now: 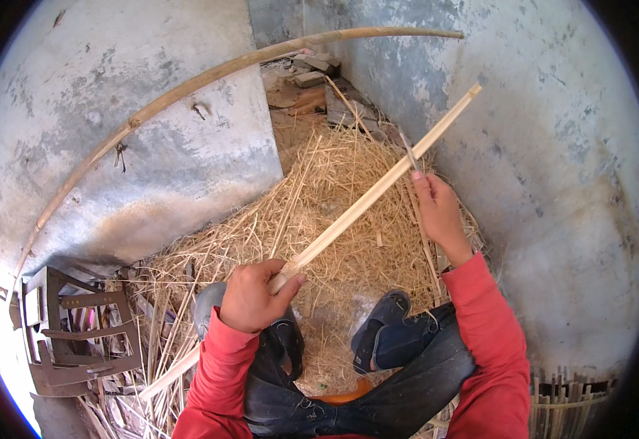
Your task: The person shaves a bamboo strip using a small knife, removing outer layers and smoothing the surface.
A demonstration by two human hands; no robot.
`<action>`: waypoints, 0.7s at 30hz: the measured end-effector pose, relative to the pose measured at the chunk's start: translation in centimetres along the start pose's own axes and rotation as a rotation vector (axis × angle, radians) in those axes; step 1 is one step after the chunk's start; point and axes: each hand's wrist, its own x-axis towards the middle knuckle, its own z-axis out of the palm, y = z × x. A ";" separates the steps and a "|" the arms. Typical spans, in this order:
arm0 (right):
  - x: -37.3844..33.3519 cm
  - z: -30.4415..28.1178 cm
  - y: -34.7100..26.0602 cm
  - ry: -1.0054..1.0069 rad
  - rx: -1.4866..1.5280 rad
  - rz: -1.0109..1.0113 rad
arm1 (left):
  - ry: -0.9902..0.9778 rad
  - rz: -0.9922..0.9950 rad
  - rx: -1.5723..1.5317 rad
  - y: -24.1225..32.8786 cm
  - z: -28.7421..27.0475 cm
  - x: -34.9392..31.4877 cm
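Above straw (367, 245), the left hand (256, 295) grips a pale strip (378, 184) (the right hand (440, 214), a blade (410, 152)).

Left hand (250, 298), one; right hand (442, 216), one; pale strip (356, 207), one; blade (409, 149), one; curved pole (226, 69), far left, one; dark shoes (391, 307), near, two; brown frame (89, 301), left, one.

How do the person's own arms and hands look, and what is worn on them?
The left hand and the right hand are both without gloves. The forearms are covered by red sleeves: the left sleeve and the right sleeve reach to about the wrists. The cloth looks plain, creased in places, with no clear pattern or marking.
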 end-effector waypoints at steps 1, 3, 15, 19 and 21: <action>-0.1 0.0 -0.1 0.014 0.036 -0.006 | -0.003 0.008 -0.018 0.1 -0.1 0.0; -0.8 -0.3 -0.8 0.040 0.108 -0.016 | -0.010 0.025 -0.056 0.6 -0.5 0.0; -2.6 0.3 -3.7 0.141 0.155 -0.190 | -0.105 0.042 0.008 -0.3 0.2 0.0; -3.4 1.2 -4.0 0.007 0.161 -0.273 | -0.166 0.130 0.057 -0.7 0.4 0.0; -3.7 1.6 -3.7 -0.077 0.115 -0.311 | -0.191 0.170 0.087 -0.7 0.5 0.1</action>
